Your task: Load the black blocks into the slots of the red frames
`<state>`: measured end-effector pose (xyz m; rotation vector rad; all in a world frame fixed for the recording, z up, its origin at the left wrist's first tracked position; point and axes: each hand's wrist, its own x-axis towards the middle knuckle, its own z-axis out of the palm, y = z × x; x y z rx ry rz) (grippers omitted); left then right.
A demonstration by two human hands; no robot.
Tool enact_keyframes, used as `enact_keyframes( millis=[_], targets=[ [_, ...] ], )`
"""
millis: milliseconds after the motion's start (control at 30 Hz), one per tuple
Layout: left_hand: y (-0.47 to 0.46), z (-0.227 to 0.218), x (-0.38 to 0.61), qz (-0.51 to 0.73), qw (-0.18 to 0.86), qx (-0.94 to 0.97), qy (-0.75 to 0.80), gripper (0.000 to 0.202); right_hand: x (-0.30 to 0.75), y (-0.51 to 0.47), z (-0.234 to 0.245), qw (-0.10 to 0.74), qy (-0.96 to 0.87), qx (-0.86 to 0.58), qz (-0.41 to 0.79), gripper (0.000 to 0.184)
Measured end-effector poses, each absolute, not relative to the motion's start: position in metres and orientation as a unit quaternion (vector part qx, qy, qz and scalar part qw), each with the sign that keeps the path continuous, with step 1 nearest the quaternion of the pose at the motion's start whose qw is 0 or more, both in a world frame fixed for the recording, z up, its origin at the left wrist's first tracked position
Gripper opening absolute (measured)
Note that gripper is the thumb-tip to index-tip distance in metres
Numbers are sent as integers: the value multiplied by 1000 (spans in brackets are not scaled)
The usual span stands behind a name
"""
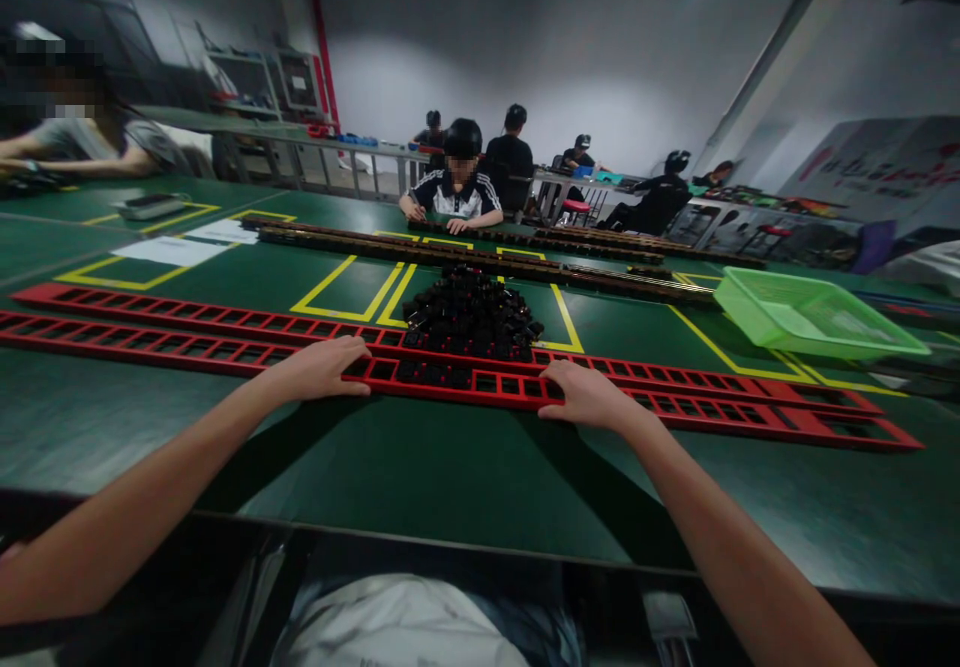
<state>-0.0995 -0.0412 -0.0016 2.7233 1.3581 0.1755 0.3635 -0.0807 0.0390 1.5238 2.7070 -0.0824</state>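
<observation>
Two long red slotted frames, like ladders with rows of rectangular openings, lie side by side across the green table. My left hand (324,367) grips the near red frame (510,385) left of its middle, fingers over the top and thumb along the front edge. Further right, my right hand (583,393) is closed on the same frame in the same way. Between my hands, several small black parts (435,375) with red spots sit in the near frame's openings. Just behind the far red frame (187,319) rises a heap of similar black parts (469,315).
A light green plastic basket (817,322) stands at the right. Behind the heap run long dark brown strips (420,245). White papers (176,249) and yellow tape outlines lie on the green table (420,477). A co-worker (454,187) sits across; other people work farther back and at left.
</observation>
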Motion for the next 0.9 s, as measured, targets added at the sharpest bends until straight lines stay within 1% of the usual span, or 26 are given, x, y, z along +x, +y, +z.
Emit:
enact_keyframes(
  millis=[233, 467, 567, 633, 733, 900],
  targets=[
    [-39, 1, -95, 46, 42, 889, 453, 56, 368, -76, 33, 13, 874, 485, -19, 46],
    [-45, 1, -94, 67, 36, 887, 456, 54, 363, -81, 29, 7, 864, 503, 10, 47],
    [-47, 3, -94, 79, 43, 885, 458, 54, 365, -82, 31, -5, 866, 499, -12, 46],
    [-46, 7, -90, 94, 50, 885, 453, 51, 367, -78, 36, -33, 875, 481, -47, 41],
    [-37, 17, -71, 119, 51, 887, 444, 44, 370, -66, 45, -100, 875, 467, -72, 31],
    [-12, 30, -16, 150, -1, 887, 438, 32, 361, -33, 54, -198, 846, 495, -22, 19]
  ],
)
